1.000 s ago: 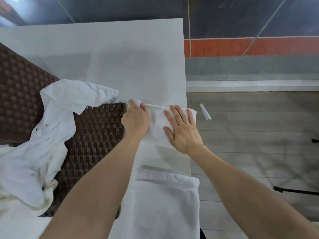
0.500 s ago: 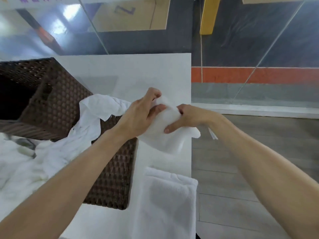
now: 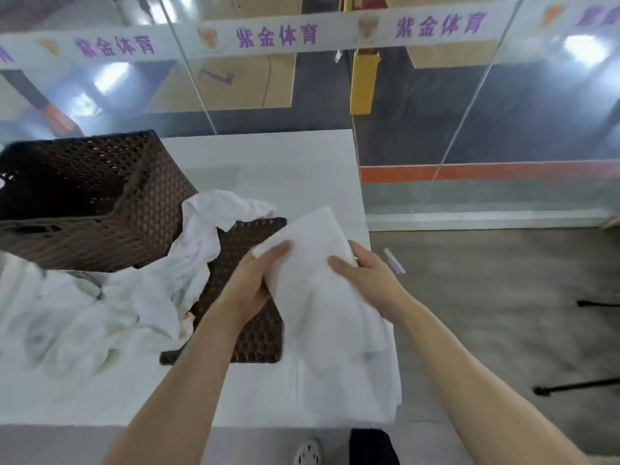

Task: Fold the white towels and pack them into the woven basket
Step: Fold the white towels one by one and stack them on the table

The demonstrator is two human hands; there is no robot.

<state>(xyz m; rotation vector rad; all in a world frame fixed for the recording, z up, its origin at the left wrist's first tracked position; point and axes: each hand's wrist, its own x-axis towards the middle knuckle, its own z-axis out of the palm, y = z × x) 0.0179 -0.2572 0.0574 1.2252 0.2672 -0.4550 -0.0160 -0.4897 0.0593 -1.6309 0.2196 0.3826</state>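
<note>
White towels (image 3: 100,317) on white table (image 3: 285,169)

White banner strip (image 3: 335,35) across glass partition (image 3: 503,122), top of view: purple Chinese characters "紫金体育", printed repeatedly. Fully legible instances: three, at left, centre and right. Further partial instances cut off at both frame edges. Orange-yellow round emblem (image 3: 208,37) between text instances; detail blurred, not readable. Purple mark resembling "7" or "L" on tan panel (image 3: 218,75) behind glass; ambiguous. No other legible text.
</note>
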